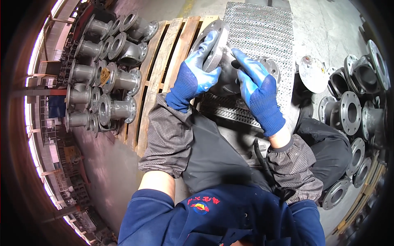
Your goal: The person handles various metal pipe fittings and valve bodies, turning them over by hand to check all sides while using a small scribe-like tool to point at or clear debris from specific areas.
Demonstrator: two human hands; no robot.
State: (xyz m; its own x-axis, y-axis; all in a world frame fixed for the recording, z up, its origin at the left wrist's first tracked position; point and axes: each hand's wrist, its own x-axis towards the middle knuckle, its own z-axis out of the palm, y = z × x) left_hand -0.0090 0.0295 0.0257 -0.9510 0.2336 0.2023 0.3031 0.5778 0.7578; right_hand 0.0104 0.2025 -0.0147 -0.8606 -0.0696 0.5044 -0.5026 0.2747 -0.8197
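Note:
A grey cast flanged pipe fitting (225, 74) lies in front of me on a ridged metal grating. One round flange (221, 35) stands tilted at its left end; another flange (271, 67) shows at the right, partly behind my right hand. My left hand (200, 70), in a blue coated glove, is closed on the left flange, fingers laid across its face and thumb at its rim. My right hand (253, 78), gloved alike, is at the fitting's body with its fingers bent together. Something small and dark shows beneath those fingers, but I cannot make out what it is.
Several grey flanged fittings (119, 80) stand grouped at the left on a wooden pallet (158, 67). More flanged fittings (349, 112) crowd the right side. Ridged metal grating (260, 24) stretches away ahead. A pale round disc (312, 74) is right of it. A black hose or strap (262, 162) runs near my right forearm.

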